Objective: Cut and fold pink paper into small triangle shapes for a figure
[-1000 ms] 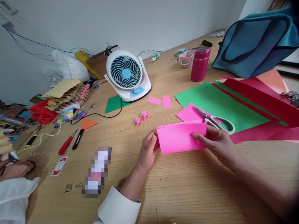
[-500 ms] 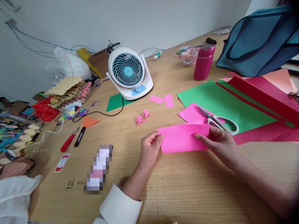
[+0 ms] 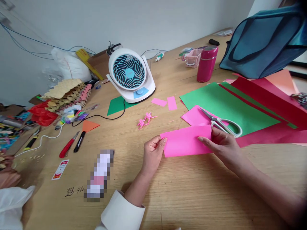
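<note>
A rectangular sheet of pink paper point(image 3: 184, 142) is held up between my two hands, above the wooden table. My left hand point(image 3: 154, 153) pinches its left edge between thumb and fingers. At the right edge, my right hand point(image 3: 222, 145) grips it, thumb in front and fingers behind. Just past the sheet, white-handled scissors point(image 3: 219, 122) lie over another piece of pink paper point(image 3: 195, 115) and a large green sheet point(image 3: 249, 110). Small folded pink paper figures point(image 3: 146, 120) rest beyond my left hand, with two little pink paper rectangles point(image 3: 172, 103) farther back.
A fan point(image 3: 130, 75) stands at the back, a magenta flask point(image 3: 207, 64) and blue bag point(image 3: 261, 44) to its right. On the left lie a red-handled knife point(image 3: 67, 147), a black cutter point(image 3: 79, 142), a blurred-out phone-like object point(image 3: 99, 174) and a co-worker's hand point(image 3: 8, 174).
My hands keep their hold on the pink sheet, almost unmoved. The view has shifted slightly, so most things sit a little farther left. The co-worker's hand at the left has moved.
</note>
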The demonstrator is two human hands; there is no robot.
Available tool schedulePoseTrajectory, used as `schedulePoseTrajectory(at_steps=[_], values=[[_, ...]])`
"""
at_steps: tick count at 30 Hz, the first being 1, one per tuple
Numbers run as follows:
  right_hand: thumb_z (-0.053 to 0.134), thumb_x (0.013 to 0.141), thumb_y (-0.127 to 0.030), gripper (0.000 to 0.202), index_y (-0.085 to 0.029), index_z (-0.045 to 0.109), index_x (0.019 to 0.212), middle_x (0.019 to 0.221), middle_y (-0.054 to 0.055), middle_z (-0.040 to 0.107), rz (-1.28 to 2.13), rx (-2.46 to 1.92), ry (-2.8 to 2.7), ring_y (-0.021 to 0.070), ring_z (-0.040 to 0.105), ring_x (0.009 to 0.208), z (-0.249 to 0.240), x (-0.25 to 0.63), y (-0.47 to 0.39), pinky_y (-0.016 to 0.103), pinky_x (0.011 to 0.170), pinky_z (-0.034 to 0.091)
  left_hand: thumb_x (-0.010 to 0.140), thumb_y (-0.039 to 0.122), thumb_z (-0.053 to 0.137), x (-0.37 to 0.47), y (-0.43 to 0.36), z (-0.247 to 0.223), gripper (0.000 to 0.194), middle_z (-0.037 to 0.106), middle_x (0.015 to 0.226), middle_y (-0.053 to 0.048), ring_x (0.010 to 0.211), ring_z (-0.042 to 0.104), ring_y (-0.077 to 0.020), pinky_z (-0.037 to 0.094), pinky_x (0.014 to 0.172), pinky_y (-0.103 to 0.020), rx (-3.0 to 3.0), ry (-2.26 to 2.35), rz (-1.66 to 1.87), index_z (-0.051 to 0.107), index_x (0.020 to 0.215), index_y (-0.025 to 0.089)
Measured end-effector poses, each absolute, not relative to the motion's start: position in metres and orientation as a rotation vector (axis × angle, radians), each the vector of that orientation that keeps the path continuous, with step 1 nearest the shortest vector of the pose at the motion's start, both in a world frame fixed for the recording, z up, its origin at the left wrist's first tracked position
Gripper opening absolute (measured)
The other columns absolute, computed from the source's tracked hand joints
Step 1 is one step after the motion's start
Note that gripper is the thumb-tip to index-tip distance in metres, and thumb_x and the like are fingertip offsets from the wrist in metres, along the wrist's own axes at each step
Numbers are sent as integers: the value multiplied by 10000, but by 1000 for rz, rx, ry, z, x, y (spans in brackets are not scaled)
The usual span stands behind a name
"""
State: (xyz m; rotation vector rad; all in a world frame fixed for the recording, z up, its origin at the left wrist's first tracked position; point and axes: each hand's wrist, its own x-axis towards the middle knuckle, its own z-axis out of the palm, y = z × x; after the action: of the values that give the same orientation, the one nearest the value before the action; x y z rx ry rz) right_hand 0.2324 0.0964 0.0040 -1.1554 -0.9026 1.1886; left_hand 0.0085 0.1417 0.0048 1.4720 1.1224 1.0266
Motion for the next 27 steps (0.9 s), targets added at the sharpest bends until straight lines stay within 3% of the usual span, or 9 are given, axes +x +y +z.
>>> schedulePoseTrajectory(at_steps=[3,5,10,14,18,27], values=[[789,775,-353,198,-268,648,886,821,-10,666,1136,-1067,-903,143,605,738,3,233,98,255,670,534,898,408,604,9,141,5,295,579,737,8,688,454,-109,384,649,-204,1473,1122,1022,720,842,143],[781,786,-338,280,-301,616,1009,829,-17,654,1130,-1048,-890,148,606,737,1,234,98,266,671,534,897,410,604,9,141,5,301,555,715,13,677,437,-106,373,636,-203,1478,1126,1016,702,802,141],[790,772,-366,440,-332,602,1168,681,-49,538,1095,-1143,-889,142,514,603,1,237,98,256,532,454,896,422,602,8,140,5,322,509,677,21,647,398,-101,343,600,-203,1481,1136,1006,680,754,143],[761,785,-450,271,-294,665,985,766,-26,631,1218,-1121,-835,143,575,681,5,238,96,265,628,487,891,424,608,9,141,4,310,539,692,13,663,423,-110,360,616,-208,1461,1127,997,704,795,145],[752,756,-542,323,-232,674,800,775,3,678,1248,-1178,-808,148,586,675,8,238,95,268,622,476,884,432,612,9,141,5,311,549,690,10,670,436,-118,372,629,-215,1461,1134,985,717,816,147],[788,749,-465,266,-237,663,690,680,-25,617,1294,-1144,-705,120,523,619,2,241,97,242,567,423,899,407,593,8,137,10,326,498,666,12,647,399,-108,351,598,-213,1520,1158,953,659,719,143]])
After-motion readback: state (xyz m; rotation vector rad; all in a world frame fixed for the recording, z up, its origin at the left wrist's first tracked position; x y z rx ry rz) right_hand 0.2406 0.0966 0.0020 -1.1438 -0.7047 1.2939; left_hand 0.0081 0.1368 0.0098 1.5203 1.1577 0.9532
